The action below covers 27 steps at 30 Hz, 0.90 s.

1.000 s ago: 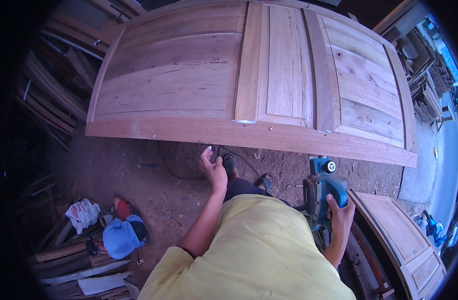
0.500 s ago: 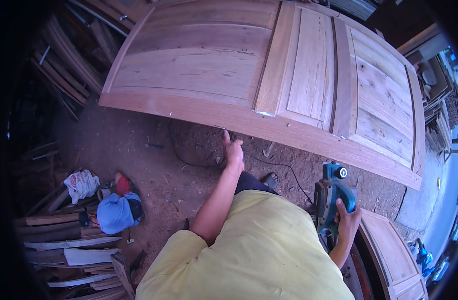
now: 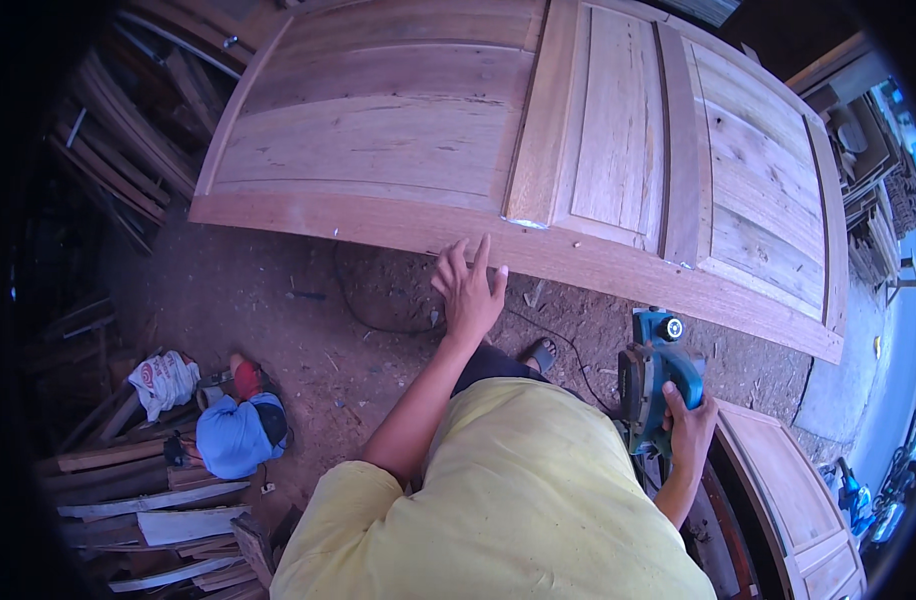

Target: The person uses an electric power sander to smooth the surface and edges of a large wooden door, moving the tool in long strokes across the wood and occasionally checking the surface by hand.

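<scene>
Currently, we are holding our left hand [image 3: 468, 298] out at the near edge of the large wooden door [image 3: 378, 150], its back turned upward, fingers fanning apart and thumb standing off; nothing is showing in its grasp, and we are not able to tell whether the fingertips are touching the wood. Our left forearm [image 3: 406, 425] is slanting up and rightward from a yellow sleeve [image 3: 350, 505]. Low on the right, we are gripping a blue-green power planer [image 3: 650, 385] with our right hand [image 3: 692, 435], its thumb pressing on the handle and its fingers mostly hiding.

The planer is hanging just beside our right hip, apart from the door's long edge, which is sloping down toward the right. Between that edge and us, a strip of dirt floor [image 3: 268, 300] is showing, broadening leftward; a dark cord [image 3: 573, 347] is curving across it. A smaller panelled door [image 3: 778, 460] is crowding the planer's right side.

The large door is lying in front of us, its pale reddish panels showing cracks, knots and dark streaks between raised rails.
</scene>
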Each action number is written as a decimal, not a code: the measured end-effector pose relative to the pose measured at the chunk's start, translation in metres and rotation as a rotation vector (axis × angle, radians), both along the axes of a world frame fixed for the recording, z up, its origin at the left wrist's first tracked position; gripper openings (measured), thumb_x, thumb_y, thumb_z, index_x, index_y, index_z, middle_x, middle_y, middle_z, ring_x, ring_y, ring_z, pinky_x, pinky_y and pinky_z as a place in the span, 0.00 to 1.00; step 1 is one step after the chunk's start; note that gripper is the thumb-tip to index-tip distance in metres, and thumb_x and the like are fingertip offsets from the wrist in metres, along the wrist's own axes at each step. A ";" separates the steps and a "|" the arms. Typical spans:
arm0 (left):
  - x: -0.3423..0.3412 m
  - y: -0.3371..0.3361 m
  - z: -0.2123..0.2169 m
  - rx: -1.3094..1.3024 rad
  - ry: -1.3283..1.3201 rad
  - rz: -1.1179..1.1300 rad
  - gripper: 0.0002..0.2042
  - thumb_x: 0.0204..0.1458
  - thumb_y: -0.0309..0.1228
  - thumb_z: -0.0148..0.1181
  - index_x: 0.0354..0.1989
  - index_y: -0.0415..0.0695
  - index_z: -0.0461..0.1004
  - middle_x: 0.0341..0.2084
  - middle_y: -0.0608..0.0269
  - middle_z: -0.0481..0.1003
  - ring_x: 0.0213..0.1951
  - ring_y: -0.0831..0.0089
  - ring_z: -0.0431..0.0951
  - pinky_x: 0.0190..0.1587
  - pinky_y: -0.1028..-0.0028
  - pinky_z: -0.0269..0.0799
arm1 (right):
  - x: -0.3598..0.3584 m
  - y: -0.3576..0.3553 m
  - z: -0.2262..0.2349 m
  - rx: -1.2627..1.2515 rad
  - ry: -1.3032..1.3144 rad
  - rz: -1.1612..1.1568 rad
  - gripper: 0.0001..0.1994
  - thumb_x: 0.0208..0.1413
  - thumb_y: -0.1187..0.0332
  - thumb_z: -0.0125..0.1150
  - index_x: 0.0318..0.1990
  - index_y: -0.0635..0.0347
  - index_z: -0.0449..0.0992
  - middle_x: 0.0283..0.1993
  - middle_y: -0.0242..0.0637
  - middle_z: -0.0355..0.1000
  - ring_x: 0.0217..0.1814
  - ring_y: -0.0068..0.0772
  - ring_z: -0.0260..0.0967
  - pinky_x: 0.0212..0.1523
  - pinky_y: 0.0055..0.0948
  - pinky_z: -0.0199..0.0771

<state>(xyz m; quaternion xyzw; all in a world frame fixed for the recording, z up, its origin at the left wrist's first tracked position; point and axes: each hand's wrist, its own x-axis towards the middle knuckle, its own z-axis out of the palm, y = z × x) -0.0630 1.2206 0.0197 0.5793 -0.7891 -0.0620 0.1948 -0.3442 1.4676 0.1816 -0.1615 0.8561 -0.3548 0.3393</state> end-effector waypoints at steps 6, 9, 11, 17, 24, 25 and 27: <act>-0.033 -0.059 0.010 0.277 -0.129 -0.025 0.40 0.58 0.55 0.69 0.75 0.46 0.70 0.61 0.46 0.67 0.66 0.47 0.63 0.63 0.39 0.57 | 0.013 -0.005 0.008 -0.017 -0.020 -0.059 0.18 0.61 0.57 0.78 0.42 0.64 0.81 0.23 0.28 0.70 0.20 0.19 0.65 0.23 0.25 0.63; -0.039 -0.072 0.014 0.311 -0.198 -0.030 0.37 0.55 0.52 0.72 0.71 0.47 0.75 0.59 0.47 0.69 0.65 0.47 0.64 0.63 0.40 0.57 | 0.017 -0.003 0.009 -0.009 -0.029 -0.076 0.18 0.61 0.57 0.78 0.43 0.64 0.82 0.23 0.28 0.70 0.20 0.19 0.65 0.23 0.25 0.63; -0.043 -0.078 0.016 0.341 -0.208 -0.028 0.33 0.54 0.49 0.72 0.67 0.47 0.78 0.59 0.48 0.70 0.66 0.48 0.65 0.63 0.40 0.57 | 0.018 -0.002 0.007 0.024 -0.025 -0.074 0.18 0.61 0.57 0.78 0.43 0.64 0.82 0.23 0.28 0.70 0.20 0.19 0.65 0.23 0.25 0.63; -0.049 -0.088 0.021 0.400 -0.233 -0.028 0.25 0.57 0.38 0.67 0.64 0.47 0.81 0.62 0.50 0.72 0.68 0.49 0.67 0.66 0.35 0.57 | 0.014 0.000 -0.003 0.010 -0.032 -0.086 0.18 0.61 0.57 0.78 0.43 0.64 0.81 0.23 0.28 0.70 0.20 0.19 0.65 0.23 0.25 0.63; -0.053 -0.093 0.019 0.509 -0.144 0.015 0.22 0.59 0.34 0.64 0.62 0.43 0.80 0.63 0.48 0.70 0.72 0.47 0.65 0.74 0.27 0.48 | 0.007 -0.001 -0.007 -0.007 -0.051 -0.100 0.17 0.61 0.58 0.78 0.41 0.64 0.81 0.23 0.28 0.70 0.20 0.19 0.65 0.24 0.26 0.63; -0.053 -0.093 0.018 0.520 -0.140 0.021 0.22 0.59 0.34 0.64 0.63 0.44 0.80 0.64 0.47 0.69 0.73 0.46 0.63 0.74 0.27 0.48 | 0.006 -0.001 -0.007 -0.010 -0.051 -0.099 0.16 0.61 0.58 0.78 0.41 0.64 0.81 0.23 0.28 0.70 0.20 0.19 0.65 0.24 0.26 0.63; -0.053 -0.095 0.015 0.560 -0.131 0.038 0.23 0.60 0.33 0.63 0.65 0.47 0.78 0.66 0.47 0.68 0.74 0.45 0.61 0.74 0.27 0.47 | 0.004 -0.001 -0.007 -0.016 -0.053 -0.099 0.16 0.61 0.58 0.78 0.41 0.64 0.81 0.23 0.28 0.70 0.20 0.19 0.65 0.24 0.26 0.63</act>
